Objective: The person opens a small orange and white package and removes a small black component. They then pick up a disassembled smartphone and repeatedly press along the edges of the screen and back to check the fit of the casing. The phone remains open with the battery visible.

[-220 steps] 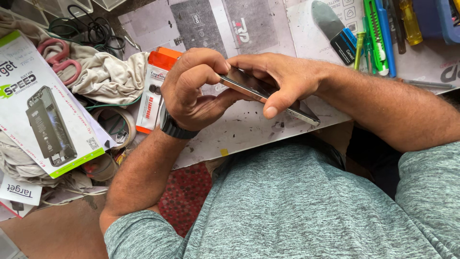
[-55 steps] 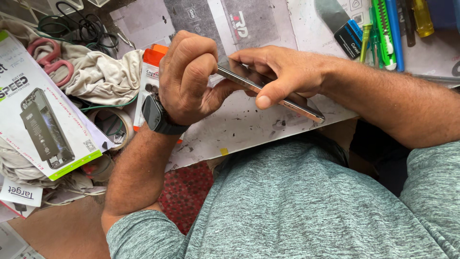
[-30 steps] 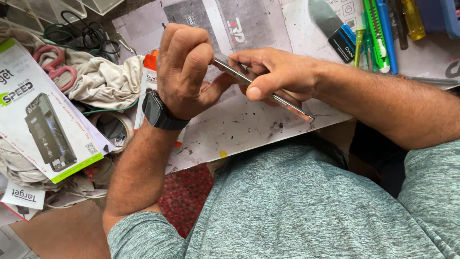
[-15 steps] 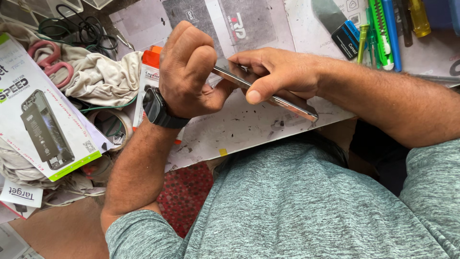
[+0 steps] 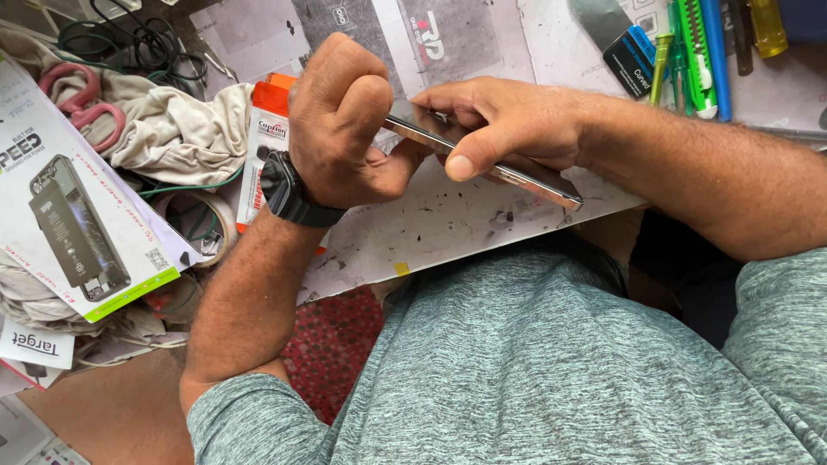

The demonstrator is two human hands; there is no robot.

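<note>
Edgewise, the slim silver metal-framed phone [image 5: 482, 159] hangs above the speckled white work mat's [image 5: 448, 232] near edge. My right hand [image 5: 508, 125] pinches it (thumb underneath); my left hand [image 5: 345, 120], fisted, closes on its end. A black wristwatch [image 5: 289, 191] sits alongside.

Your worktop [image 5: 482, 228] holds a crumpled cloth [image 5: 177, 129], pink scissors [image 5: 77, 95], a white box [image 5: 73, 215] and colourful tools [image 5: 698, 52].
</note>
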